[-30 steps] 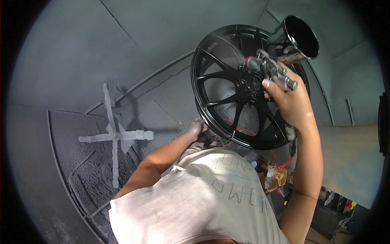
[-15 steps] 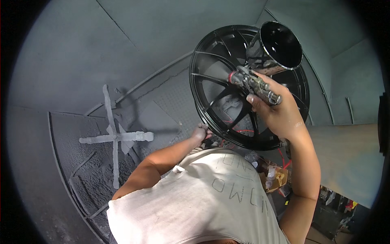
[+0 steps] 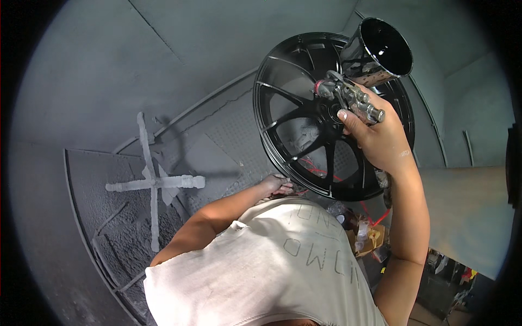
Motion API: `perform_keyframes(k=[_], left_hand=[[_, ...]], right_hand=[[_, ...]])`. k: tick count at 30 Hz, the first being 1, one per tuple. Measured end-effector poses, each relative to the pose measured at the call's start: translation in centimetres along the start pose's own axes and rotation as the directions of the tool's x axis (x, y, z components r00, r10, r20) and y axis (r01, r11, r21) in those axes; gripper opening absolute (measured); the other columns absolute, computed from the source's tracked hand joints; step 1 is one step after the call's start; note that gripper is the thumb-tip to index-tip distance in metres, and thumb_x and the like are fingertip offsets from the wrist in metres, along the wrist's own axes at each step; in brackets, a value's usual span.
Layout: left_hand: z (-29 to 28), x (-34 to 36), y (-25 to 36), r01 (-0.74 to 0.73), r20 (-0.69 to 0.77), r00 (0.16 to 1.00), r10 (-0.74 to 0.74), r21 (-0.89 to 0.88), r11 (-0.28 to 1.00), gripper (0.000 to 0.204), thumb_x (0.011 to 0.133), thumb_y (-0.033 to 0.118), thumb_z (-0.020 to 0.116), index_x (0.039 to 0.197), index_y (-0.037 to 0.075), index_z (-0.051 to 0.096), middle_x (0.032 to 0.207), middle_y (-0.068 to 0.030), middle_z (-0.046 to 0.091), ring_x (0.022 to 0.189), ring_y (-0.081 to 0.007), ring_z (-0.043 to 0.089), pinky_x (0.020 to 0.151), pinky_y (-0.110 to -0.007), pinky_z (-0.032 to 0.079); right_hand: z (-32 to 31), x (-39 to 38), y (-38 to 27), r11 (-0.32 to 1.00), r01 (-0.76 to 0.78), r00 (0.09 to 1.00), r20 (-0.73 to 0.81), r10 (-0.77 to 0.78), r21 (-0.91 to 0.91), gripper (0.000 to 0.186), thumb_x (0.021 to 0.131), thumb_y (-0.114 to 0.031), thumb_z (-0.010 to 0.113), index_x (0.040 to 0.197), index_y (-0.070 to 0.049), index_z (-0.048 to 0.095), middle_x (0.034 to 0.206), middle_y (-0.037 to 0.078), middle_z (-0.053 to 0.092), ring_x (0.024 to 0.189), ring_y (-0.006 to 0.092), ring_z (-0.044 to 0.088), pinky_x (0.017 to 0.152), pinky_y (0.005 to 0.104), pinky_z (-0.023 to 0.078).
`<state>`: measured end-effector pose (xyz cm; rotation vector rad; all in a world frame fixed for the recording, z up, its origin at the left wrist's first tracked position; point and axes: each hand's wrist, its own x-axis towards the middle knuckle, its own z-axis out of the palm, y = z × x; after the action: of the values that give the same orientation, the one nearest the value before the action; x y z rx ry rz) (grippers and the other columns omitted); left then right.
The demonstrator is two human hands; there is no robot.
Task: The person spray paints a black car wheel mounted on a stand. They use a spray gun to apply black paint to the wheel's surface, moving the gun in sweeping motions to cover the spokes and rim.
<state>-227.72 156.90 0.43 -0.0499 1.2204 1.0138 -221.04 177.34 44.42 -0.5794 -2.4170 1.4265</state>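
Observation:
A paint spray gun (image 3: 350,98) with a red ring at its front is gripped in my right hand (image 3: 378,136), held above a glossy black wheel rim (image 3: 326,138). The gun's paint-smeared metal cup (image 3: 363,61) has its open mouth facing up and a dark, shiny inside. My left hand (image 3: 279,185) is low in front of my shirt, just off the lower left edge of the wheel. Its fingers are curled, and whatever may be in them is hidden. What holds the wheel up is out of sight.
To the left stands a grey, paint-crusted cross-shaped stand (image 3: 154,183). A red hose (image 3: 380,218) runs below the wheel. Near it sits an open cardboard box (image 3: 375,242) of odds and ends. Grey booth walls (image 3: 217,43) surround the area; a pale panel (image 3: 462,212) stands at the right.
The spray gun has moved up and slightly right with my right hand. My left hand has slid down and right, away from the wheel's edge. The wheel's spokes have turned.

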Motion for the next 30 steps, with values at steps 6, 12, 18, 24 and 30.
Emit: perform_keyframes(k=[6,12,18,24,30], left_hand=[[0.5,-0.5,0.4,0.001,0.0,1.0,-0.001,0.011,1.0,0.022,0.103,0.019,0.055,0.114,0.0,0.06,0.115,-0.0167,0.069,0.092,-0.0238,0.072,0.075,-0.031,0.06],[-0.2,0.5,-0.3,0.006,0.015,1.0,-0.006,0.013,1.0,0.022,0.103,0.019,0.054,0.115,0.001,0.06,0.115,-0.0154,0.07,0.091,-0.023,0.072,0.075,-0.03,0.059],[-0.5,0.8,-0.5,-0.005,0.037,0.999,0.005,-0.013,1.0,0.02,0.103,0.018,0.054,0.114,0.002,0.06,0.113,-0.0137,0.07,0.092,-0.0214,0.071,0.066,-0.026,0.057],[0.5,-1.2,0.9,-0.018,-0.069,0.997,0.016,-0.02,1.0,0.014,0.1,0.016,0.059,0.108,0.006,0.063,0.104,-0.0077,0.071,0.082,-0.015,0.068,0.063,-0.023,0.056],[-0.1,-0.4,0.1,-0.104,-0.199,0.976,0.088,-0.075,0.992,0.011,0.096,0.015,0.064,0.105,0.008,0.065,0.099,-0.0049,0.07,0.081,-0.0119,0.067,0.064,-0.024,0.056]], right_hand=[[-0.5,0.5,0.1,1.0,-0.022,0.999,-0.04,0.022,-0.011,0.043,0.092,-0.008,0.068,0.133,-0.001,0.058,0.085,0.004,0.066,0.068,0.0095,0.059,0.065,0.0259,0.051],[-0.9,1.0,-0.1,0.996,-0.069,0.996,-0.056,0.066,-0.048,0.042,0.092,-0.011,0.069,0.133,-0.002,0.059,0.09,0.006,0.068,0.07,0.0118,0.061,0.068,0.0273,0.052],[-1.7,1.2,1.8,0.981,0.008,0.979,-0.199,-0.048,-0.195,0.044,0.092,-0.014,0.069,0.134,-0.002,0.058,0.111,0.015,0.07,0.1,0.025,0.067,0.089,0.0333,0.05],[-1.9,0.4,1.4,0.993,-0.067,0.99,-0.13,0.054,-0.102,0.047,0.092,-0.01,0.068,0.137,-0.003,0.056,0.1,0.009,0.069,0.085,0.0168,0.065,0.079,0.0293,0.052],[-0.8,-3.3,-1.4,0.982,-0.151,0.976,0.172,0.131,0.11,0.052,0.09,-0.004,0.071,0.139,-0.002,0.054,0.092,0.004,0.065,0.078,0.0064,0.058,0.073,0.0248,0.051]])
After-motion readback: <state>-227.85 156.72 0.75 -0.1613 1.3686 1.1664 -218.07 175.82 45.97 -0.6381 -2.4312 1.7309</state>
